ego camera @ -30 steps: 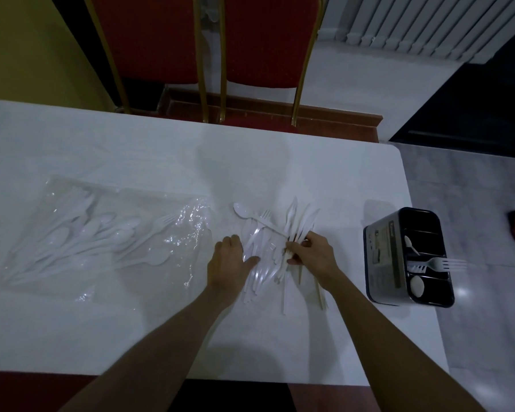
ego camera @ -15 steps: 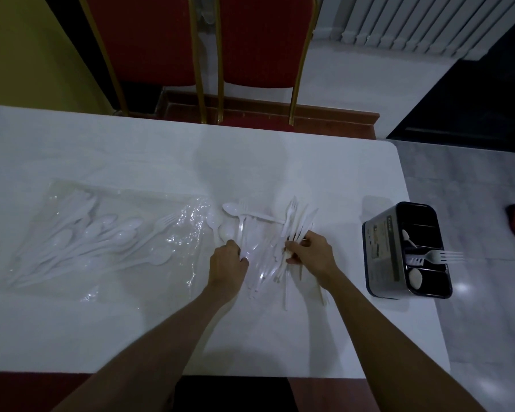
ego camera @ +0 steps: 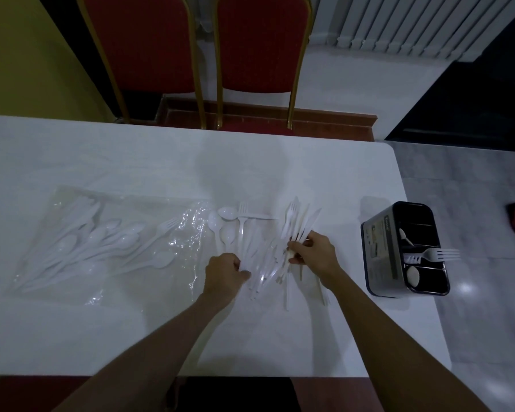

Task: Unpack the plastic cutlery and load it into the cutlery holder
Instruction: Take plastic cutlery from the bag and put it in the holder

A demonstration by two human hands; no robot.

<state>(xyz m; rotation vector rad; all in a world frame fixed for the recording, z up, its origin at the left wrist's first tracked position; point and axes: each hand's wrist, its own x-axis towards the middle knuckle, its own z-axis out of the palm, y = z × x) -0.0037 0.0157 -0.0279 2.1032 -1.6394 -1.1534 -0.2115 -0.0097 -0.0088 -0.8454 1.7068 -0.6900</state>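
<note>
On the table (ego camera: 101, 337), a plastic bag (ego camera: 188, 233) lay to the left with cutlery (ego camera: 107, 245) inside it. Just right of the bag, at the middle, lay a pile of loose cutlery (ego camera: 262, 263). The left hand (ego camera: 225, 273) gripped the pile's left side and the right hand (ego camera: 312, 252) its right side. Well apart, near the table's right edge, stood the cutlery holder (ego camera: 378, 251), with a fork (ego camera: 437, 254) and spoon (ego camera: 413, 276) in it. Two chairs (ego camera: 149, 46) stood behind the table.

hands (ego camera: 225, 273) sorting cutlery (ego camera: 265, 248), holder (ego camera: 405, 251) beside
</note>
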